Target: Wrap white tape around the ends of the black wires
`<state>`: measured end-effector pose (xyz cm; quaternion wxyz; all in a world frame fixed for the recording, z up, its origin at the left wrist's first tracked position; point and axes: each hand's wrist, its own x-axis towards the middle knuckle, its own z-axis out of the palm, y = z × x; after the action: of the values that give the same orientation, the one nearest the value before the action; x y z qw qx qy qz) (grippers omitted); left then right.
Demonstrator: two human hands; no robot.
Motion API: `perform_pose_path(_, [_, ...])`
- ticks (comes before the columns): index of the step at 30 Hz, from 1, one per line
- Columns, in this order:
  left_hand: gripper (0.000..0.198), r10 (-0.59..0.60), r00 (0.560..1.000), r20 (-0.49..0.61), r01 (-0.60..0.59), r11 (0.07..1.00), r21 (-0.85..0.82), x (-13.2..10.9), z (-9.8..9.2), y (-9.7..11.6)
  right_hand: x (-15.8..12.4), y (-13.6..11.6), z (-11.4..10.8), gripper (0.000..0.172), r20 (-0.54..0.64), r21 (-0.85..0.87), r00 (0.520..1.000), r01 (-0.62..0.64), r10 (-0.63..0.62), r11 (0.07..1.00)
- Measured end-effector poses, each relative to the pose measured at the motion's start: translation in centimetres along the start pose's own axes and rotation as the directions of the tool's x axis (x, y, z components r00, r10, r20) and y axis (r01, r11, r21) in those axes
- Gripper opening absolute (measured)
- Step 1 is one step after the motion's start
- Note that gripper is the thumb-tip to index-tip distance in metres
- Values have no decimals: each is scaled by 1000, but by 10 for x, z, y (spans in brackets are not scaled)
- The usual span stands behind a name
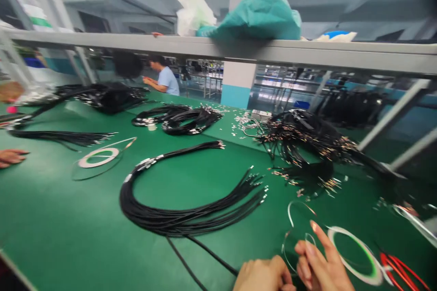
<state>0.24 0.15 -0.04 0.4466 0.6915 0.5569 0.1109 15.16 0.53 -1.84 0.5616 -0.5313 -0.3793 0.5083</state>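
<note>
At the bottom edge my left hand (261, 276) is closed on a black cable (218, 259), whose end is hidden inside the fingers. Close beside it, my right hand (324, 259) has the index finger raised and the other fingers curled. A thin pale strip (290, 216) loops around its fingertips; whatever the curled fingers pinch is too small to make out. To the right of that hand lies a flat white ring-shaped roll (367, 266) with a green inside. A bundle of black cables (164, 218) with metal-tipped ends curves across the table in front of my hands.
Red-handled pliers (399, 268) lie at far right. A heap of cables (303, 136) with copper-coloured ends sits behind. Coiled cables (180, 118) and another roll (99, 158) lie further left. Another person's hand (12, 158) rests at the left edge. A shelf beam (191, 45) crosses above.
</note>
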Motion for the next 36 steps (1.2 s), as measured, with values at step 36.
perform_pose_path(36, [33,242,938,-249,-229,970,81,-23,-39,-7,6,-7,26,46,306,-98,927,257,-217,961])
